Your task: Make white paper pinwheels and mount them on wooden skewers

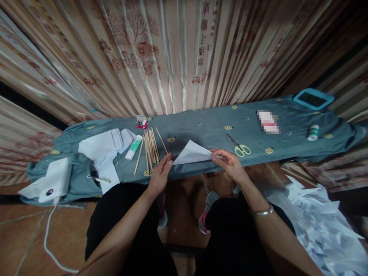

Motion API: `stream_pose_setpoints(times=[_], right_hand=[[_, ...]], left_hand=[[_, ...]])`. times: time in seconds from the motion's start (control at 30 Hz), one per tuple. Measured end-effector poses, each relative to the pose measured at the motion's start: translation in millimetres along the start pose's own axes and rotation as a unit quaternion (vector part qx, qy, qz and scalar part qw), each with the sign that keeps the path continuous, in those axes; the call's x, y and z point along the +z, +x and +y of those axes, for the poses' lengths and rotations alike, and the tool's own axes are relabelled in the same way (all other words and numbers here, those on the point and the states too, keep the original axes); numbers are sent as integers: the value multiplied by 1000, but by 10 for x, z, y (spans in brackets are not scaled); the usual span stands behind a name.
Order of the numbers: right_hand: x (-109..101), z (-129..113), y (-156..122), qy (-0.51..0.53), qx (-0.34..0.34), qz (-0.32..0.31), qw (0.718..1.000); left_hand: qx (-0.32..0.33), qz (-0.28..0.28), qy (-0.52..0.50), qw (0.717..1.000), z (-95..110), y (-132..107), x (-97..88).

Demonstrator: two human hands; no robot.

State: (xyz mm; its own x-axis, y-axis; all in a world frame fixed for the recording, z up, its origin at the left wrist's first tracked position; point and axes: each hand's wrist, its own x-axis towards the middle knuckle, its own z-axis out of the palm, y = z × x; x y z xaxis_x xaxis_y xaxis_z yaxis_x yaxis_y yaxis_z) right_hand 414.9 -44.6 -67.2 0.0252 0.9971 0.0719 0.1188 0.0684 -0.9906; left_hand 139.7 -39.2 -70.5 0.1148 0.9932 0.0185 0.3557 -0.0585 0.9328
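Observation:
A white folded paper triangle is stretched between my two hands, just over the front edge of the cloth-covered table. My left hand pinches its left corner. At the right corner, the fingers of my right hand are closed on the paper. Several thin wooden sticks lie in a loose bunch beyond my left hand. Beside them rests a green and white glue stick. Scissors with pale green handles lie beyond my right hand, blades pointing away.
White paper sheets and a white device with a cable occupy the table's left end. A small red box stands behind the sticks. Farther right are a second glue tube and a blue-framed tablet. Folded papers heap up at lower right.

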Motion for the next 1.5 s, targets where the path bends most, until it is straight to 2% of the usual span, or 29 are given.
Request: stream_pose_setpoints(times=[0.1,0.2,0.33,0.47,0.53,0.57,0.6,0.63,0.7,0.83,0.93,1.03,1.1,1.17,1.23,1.3,1.33,1.4,1.5], right_hand=[[17,-100,-17,19,6,-14,1000],[42,-141,-18,44,8,-19,999],[85,-156,-9,62,-3,-18,998],[-54,-137,47,30,-27,5,999],[-251,-100,88,-42,-33,57,997],[-370,-74,104,-113,-25,97,989],[-491,-43,115,-219,-13,147,965],[-603,-10,121,-333,5,185,924],[-772,56,118,-392,28,213,894],[-853,134,119,-422,58,210,880],[-828,120,176,-420,77,215,879],[-810,78,262,-392,91,228,886],[-766,65,314,-336,96,230,908],[-671,70,354,-243,99,215,941],[-535,76,374,-156,100,185,965],[-388,54,369,-71,95,149,982],[-319,29,357,10,95,124,988],[-199,-47,315,137,108,79,981],[-67,-183,213,181,133,18,974]], left_hand=[[-74,-21,-93,993,90,91,24],[-126,-79,-175,973,178,101,74],[-153,-134,-201,958,231,69,134],[-150,-84,-192,966,199,70,161],[-152,-58,-196,967,180,89,164],[-152,-49,-198,967,172,102,165],[-149,-40,-198,968,166,119,166],[-143,-30,-195,970,160,139,166],[-124,-10,-178,976,153,188,165],[-55,10,-87,995,208,307,148],[68,12,50,996,337,396,116],[177,8,154,972,454,477,82],[185,19,155,970,473,531,75],[140,50,99,984,438,588,88],[60,87,13,994,376,642,118],[-5,117,-76,990,322,683,154],[-23,127,-112,985,307,696,170],[-39,139,-163,976,308,706,192],[-54,146,-187,970,359,701,188]])
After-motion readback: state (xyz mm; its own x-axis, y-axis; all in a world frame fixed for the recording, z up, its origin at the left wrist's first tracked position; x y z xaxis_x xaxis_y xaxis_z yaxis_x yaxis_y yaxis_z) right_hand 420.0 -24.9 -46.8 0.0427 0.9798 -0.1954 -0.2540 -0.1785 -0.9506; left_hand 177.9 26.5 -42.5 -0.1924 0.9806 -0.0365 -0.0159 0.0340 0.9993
